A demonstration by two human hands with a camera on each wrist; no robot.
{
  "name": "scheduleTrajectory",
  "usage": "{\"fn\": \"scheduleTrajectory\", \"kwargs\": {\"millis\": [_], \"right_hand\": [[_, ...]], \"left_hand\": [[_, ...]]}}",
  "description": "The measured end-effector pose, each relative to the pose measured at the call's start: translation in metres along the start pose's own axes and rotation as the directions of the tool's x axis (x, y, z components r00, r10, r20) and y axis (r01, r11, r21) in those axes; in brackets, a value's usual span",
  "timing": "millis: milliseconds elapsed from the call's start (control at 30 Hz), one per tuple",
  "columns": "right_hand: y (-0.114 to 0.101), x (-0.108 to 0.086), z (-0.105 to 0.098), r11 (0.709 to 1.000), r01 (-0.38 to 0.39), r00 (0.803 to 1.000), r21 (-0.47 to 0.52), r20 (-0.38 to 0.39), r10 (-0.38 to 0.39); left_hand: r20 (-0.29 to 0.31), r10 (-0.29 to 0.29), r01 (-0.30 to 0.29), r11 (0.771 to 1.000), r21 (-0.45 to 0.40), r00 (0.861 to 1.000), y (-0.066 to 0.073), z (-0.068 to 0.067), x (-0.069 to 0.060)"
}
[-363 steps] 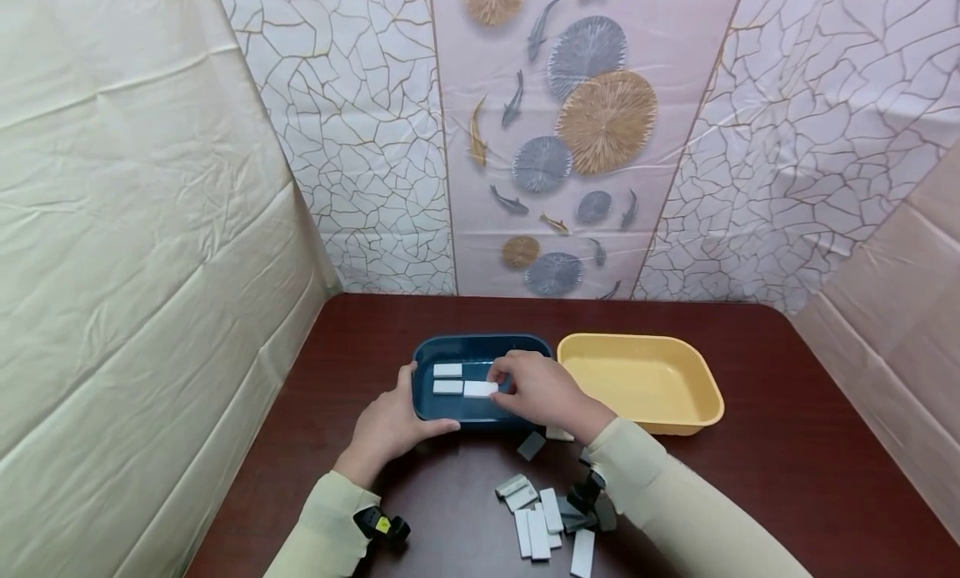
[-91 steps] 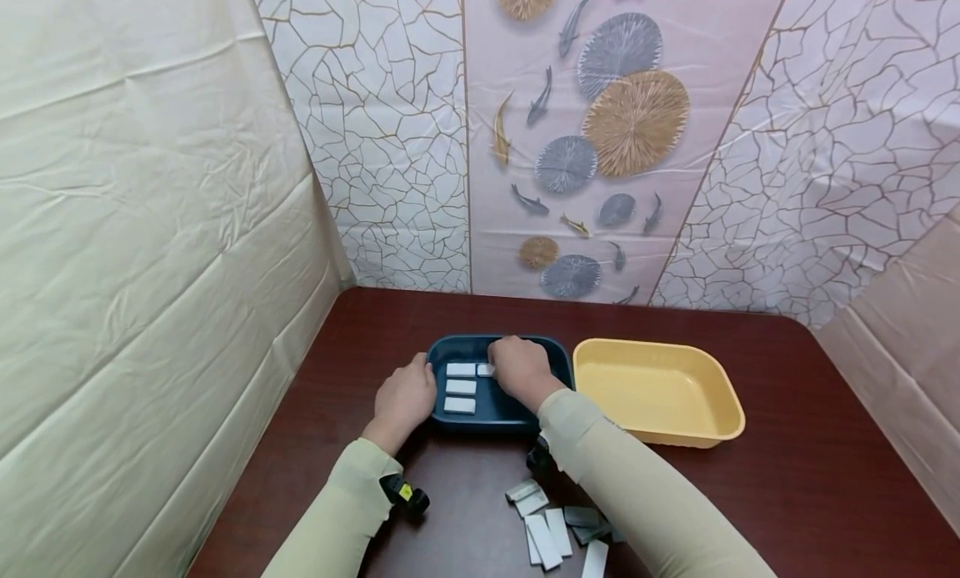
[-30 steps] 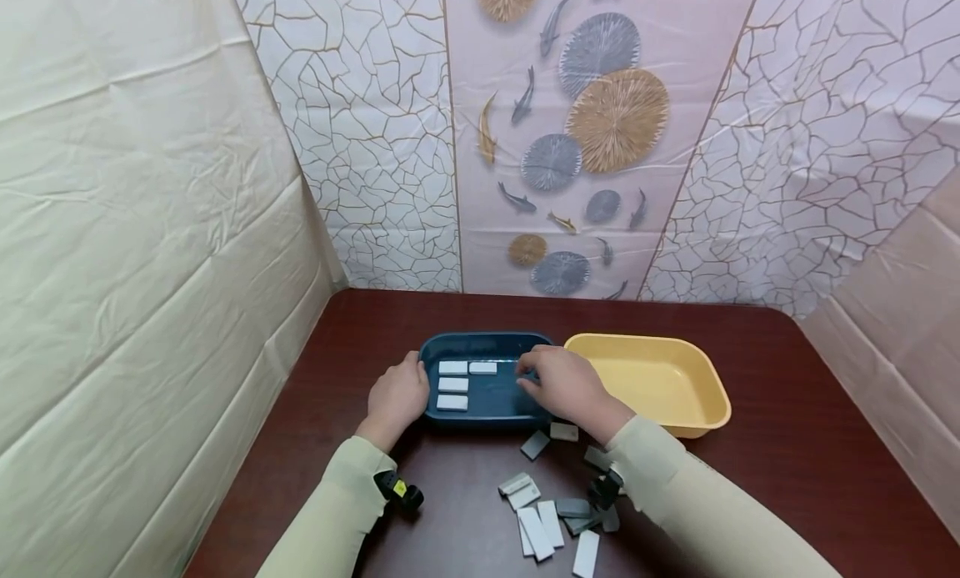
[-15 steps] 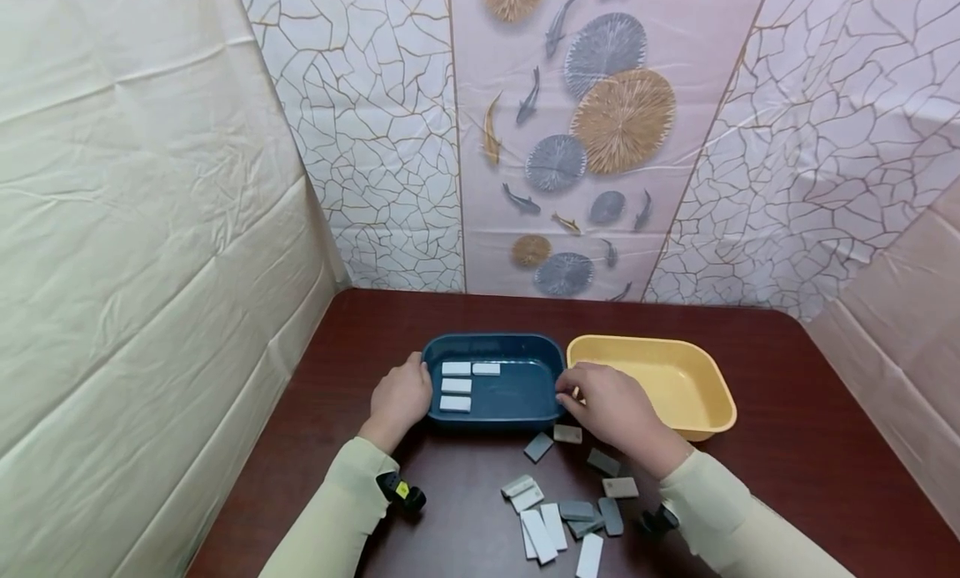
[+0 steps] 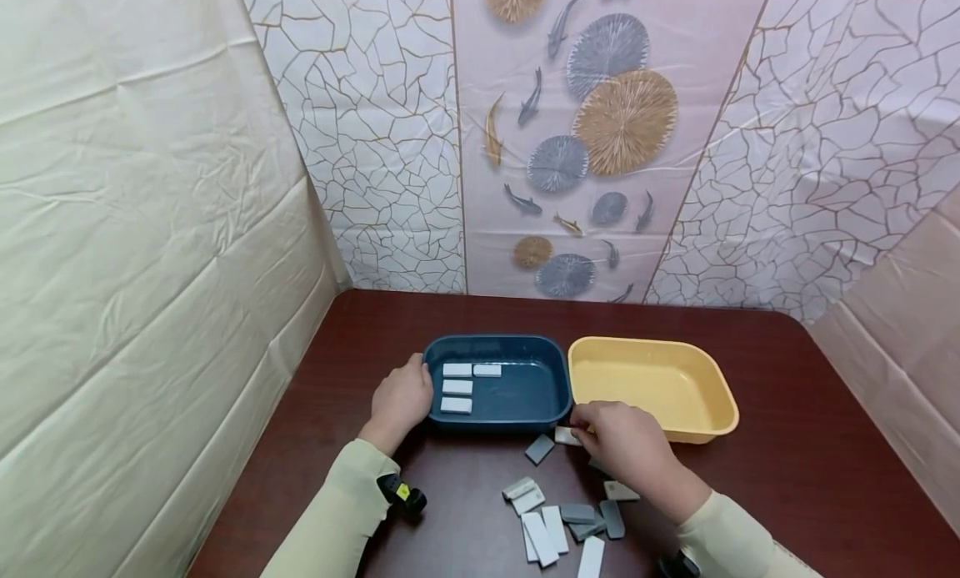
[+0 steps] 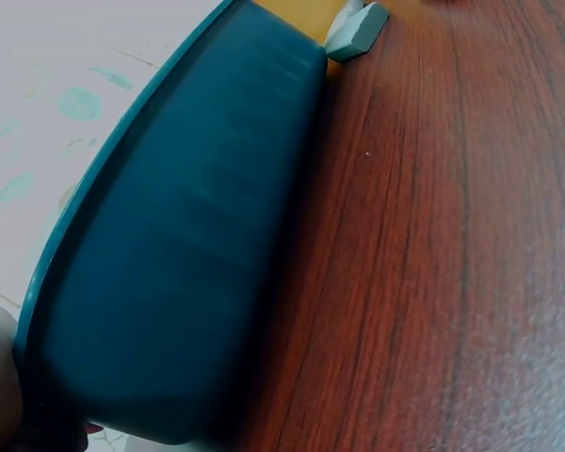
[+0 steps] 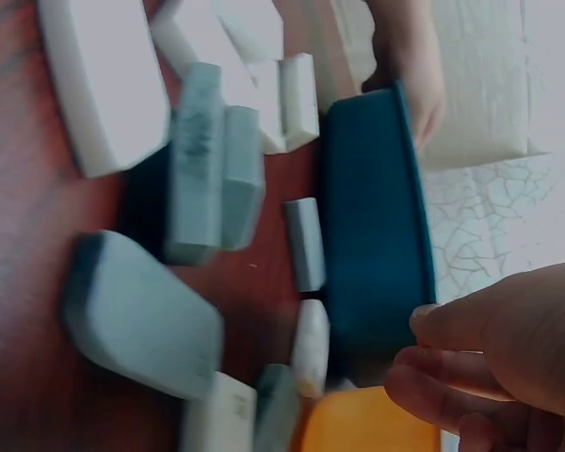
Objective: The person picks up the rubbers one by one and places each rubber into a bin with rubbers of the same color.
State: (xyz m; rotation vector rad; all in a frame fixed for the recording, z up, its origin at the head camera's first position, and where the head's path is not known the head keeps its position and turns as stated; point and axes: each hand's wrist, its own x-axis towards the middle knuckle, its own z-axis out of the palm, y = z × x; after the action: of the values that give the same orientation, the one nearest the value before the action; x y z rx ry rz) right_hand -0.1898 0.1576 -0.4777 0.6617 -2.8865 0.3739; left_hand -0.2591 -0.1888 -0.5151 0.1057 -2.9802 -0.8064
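At the left end of the blue tray [image 5: 517, 399], my left hand [image 5: 402, 397] grips the rim. Inside that tray lie several white rectangular blocks [image 5: 457, 388], a column on the left plus one beside its top block. My right hand [image 5: 622, 440] is by the tray's near right corner, fingers bent loosely over a whitish block [image 5: 566, 435] on the table. In the right wrist view nothing shows between the right thumb and fingers [image 7: 452, 377]; whether they touch the block I cannot tell. Left fingers are mostly hidden in the left wrist view.
A yellow tray [image 5: 652, 386] stands against the blue one's right side. Loose white blocks [image 5: 540, 538] and grey blocks [image 5: 577, 514] lie in a pile on the dark wooden table [image 5: 450, 511]. A grey block [image 5: 540, 449] lies just before the blue tray.
My right hand has moved out of the blue tray, right and toward me, down to the whitish block. Earlier it set down white blocks there. The left hand stays on the rim.
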Motion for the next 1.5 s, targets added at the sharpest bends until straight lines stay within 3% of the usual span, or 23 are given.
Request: {"fn": "scheduleTrajectory", "kwargs": {"millis": [300,567,967,1500], "right_hand": [[-0.004,-0.009,0.026,0.982,0.087,0.995,-0.168,-0.035,-0.094],[-0.008,-0.007,0.038,0.958,0.107,0.991,-0.266,-0.046,-0.123],[-0.010,-0.006,0.042,0.951,0.103,0.993,-0.292,-0.022,-0.114],[-0.009,-0.008,0.043,0.951,0.112,0.985,-0.289,-0.093,-0.144]], "left_hand": [[-0.002,0.002,-0.002,1.000,0.001,1.000,0.001,0.000,0.001],[-0.002,0.004,-0.004,1.000,0.010,1.000,0.001,0.000,0.002],[0.009,-0.010,0.010,1.000,0.009,1.000,0.001,0.002,0.003],[-0.004,0.000,0.000,1.000,0.007,1.000,0.000,0.001,0.002]]}}
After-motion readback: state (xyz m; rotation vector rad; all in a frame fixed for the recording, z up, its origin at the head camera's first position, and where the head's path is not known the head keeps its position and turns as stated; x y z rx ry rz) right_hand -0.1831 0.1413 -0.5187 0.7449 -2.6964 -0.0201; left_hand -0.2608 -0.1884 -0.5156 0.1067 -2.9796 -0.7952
